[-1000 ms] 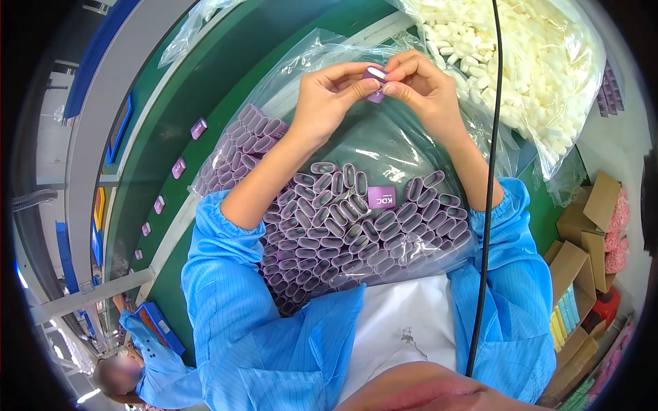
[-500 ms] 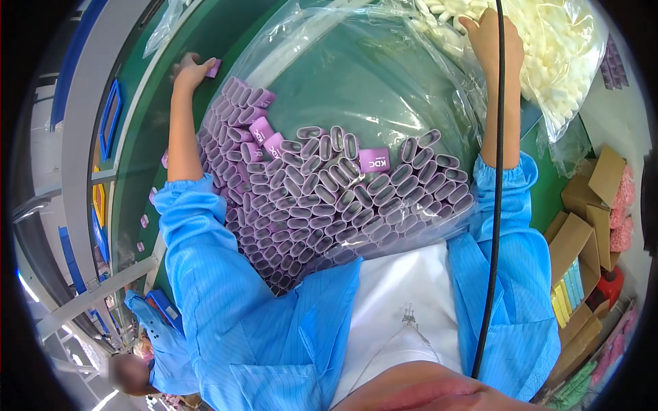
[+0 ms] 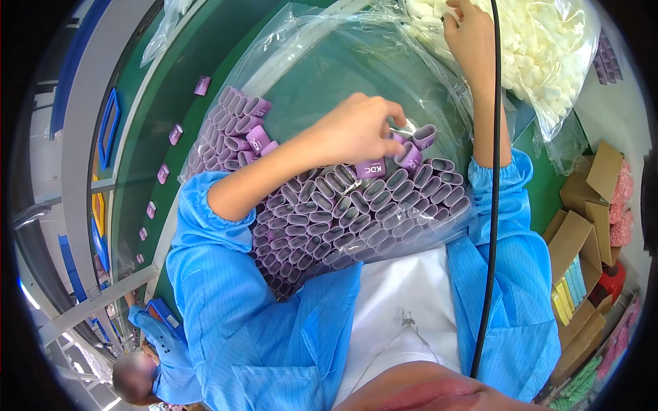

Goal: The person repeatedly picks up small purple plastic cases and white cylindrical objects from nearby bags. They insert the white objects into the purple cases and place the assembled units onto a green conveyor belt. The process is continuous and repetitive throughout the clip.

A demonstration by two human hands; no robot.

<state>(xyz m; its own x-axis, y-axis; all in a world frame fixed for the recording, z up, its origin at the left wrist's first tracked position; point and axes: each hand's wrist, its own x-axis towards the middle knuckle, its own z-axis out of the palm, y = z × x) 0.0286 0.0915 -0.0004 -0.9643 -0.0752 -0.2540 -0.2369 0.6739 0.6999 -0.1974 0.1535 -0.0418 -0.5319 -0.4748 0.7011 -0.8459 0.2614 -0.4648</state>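
My left hand (image 3: 367,130) reaches across a clear plastic bag (image 3: 308,41) with its fingers bent around a purple oval casing (image 3: 397,138), mostly hidden by the fingers. Beside the fingertips stand two more casings, one leaning by the other. Below the wrist, many hollow purple casings (image 3: 319,219) are packed on end in the bag, their open ends up; a few lie on their sides. At the upper right, my right hand (image 3: 471,34) is over a bag of small cream-white pieces (image 3: 541,61), thumb and fingers apart; nothing shows between them.
Several purple casings (image 3: 202,85) lie spaced along a green belt (image 3: 188,113) on the left. A black cable (image 3: 491,205) hangs in front of my right arm. Open cardboard boxes (image 3: 572,253) stand at the right. Another person in blue (image 3: 175,370) is at the lower left.
My left hand has let go of a casing on the belt and come right, over the bag. The belt's casings have shifted toward the lower left. My right hand has moved slightly left and up.
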